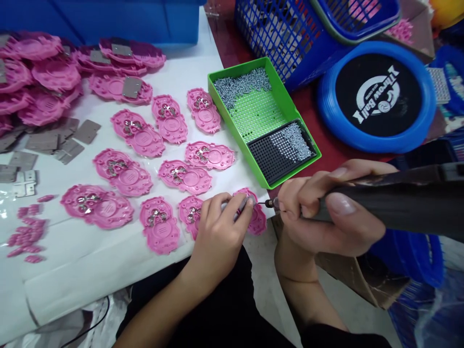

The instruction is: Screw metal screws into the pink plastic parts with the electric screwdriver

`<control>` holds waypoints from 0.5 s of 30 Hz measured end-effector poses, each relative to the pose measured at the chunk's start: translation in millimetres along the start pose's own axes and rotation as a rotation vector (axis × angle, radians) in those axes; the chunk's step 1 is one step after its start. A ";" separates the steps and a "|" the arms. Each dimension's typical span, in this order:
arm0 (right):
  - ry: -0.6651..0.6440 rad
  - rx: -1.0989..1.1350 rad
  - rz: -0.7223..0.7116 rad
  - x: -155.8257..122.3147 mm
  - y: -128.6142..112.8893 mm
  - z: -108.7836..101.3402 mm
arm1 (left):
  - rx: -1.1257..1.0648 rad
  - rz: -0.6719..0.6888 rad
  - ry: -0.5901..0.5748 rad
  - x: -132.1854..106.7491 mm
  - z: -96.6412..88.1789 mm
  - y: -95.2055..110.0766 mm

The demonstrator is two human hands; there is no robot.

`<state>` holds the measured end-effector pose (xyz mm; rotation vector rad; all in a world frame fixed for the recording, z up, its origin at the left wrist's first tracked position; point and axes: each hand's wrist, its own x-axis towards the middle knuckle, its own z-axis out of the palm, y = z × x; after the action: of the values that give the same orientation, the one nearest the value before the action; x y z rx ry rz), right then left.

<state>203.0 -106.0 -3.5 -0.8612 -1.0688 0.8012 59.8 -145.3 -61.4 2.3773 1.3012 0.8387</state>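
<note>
Reckoned from the left hand [219, 223], a shell [259, 225] is placed at 3 o'clock on the table's [108, 253] corner, partly covered by those fingers, which are curled round a grey item [239, 208]; by the right hand [328, 217], wrapped firmly about a driver [402, 198], the bit [267, 203] is directed at the shell, contact being unclear. Progress is judged partial: contacts [88, 202] are seen in spread shells [158, 232] from 9 to 12 o'clock, fastening unconfirmed, while a heap [56, 75] at 10 o'clock appears outstanding.
</note>
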 end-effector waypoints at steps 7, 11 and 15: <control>-0.019 0.017 -0.021 -1.2 0.3 -1.1 | 0.015 0.003 -0.020 0.7 -1.9 0.7; -0.061 0.015 -0.007 0.0 0.3 -3.6 | 0.025 -0.001 -0.038 1.3 -2.9 1.4; 0.010 0.000 -0.018 0.7 -1.1 0.4 | 0.025 0.002 -0.044 1.9 -3.4 2.1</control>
<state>202.9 -105.8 -2.2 -0.8538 -1.0668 0.7806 59.9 -144.9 -57.0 2.4026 1.2992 0.7705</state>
